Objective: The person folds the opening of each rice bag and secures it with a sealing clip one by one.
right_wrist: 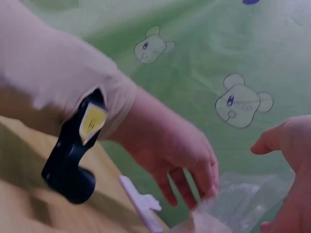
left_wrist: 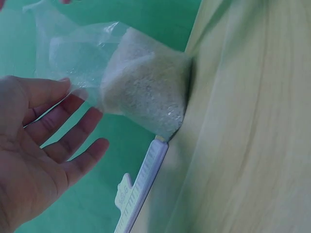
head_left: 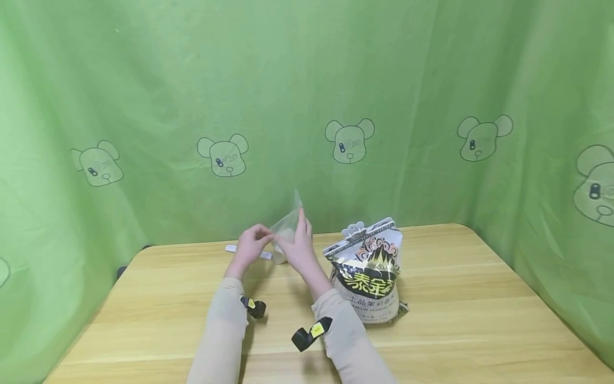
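Note:
A clear plastic bag (left_wrist: 146,77) with rice in its lower part stands on the table, its see-through upper part rising between the hands. My left hand (head_left: 250,244) pinches the bag's film between thumb and index finger; the other fingers spread loosely in the left wrist view. On the bag's other side is my right hand (head_left: 299,246), its fingers extended along the film and the thumb held apart in the right wrist view (right_wrist: 291,170). A white bag clip (left_wrist: 146,179) lies against the bag's base, partly behind the left hand in the head view.
To the right stands a large printed jasmine rice bag (head_left: 366,288), its folded top held by a white clip (head_left: 360,238). The wooden table (head_left: 460,320) ends at a green curtain (head_left: 288,80) with bear-head prints. Each wrist wears a black strap with a camera.

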The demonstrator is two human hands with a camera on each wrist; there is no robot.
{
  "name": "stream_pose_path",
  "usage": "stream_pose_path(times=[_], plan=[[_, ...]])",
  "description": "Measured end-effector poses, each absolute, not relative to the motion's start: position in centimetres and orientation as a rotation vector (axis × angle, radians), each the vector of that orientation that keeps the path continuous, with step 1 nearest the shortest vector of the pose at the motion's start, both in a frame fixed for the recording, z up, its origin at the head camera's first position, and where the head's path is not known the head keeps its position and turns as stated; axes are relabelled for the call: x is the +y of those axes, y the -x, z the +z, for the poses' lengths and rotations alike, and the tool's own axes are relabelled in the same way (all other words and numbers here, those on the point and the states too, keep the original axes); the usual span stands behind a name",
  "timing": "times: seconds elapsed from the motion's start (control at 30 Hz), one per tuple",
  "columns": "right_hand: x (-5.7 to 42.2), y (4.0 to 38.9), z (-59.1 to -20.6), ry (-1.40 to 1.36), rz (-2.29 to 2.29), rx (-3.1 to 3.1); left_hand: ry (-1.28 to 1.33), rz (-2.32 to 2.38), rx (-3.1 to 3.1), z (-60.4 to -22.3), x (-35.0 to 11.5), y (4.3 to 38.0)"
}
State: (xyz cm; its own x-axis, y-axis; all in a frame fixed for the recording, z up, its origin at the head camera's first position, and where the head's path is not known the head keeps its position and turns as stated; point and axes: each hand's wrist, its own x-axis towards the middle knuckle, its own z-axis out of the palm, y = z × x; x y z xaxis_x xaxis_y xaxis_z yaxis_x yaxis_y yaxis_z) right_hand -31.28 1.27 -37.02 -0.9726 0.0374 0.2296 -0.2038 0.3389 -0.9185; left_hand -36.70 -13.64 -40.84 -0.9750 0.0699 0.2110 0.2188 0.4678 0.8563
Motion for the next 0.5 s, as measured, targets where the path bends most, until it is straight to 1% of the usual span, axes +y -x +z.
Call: stream_pose_path(times=[0.5], plan=[[1.3, 31.9, -38.1, -0.152, 1.833, -2.448, 0.330, -1.522, -2.636, -40.8, -15.5, 36.4]])
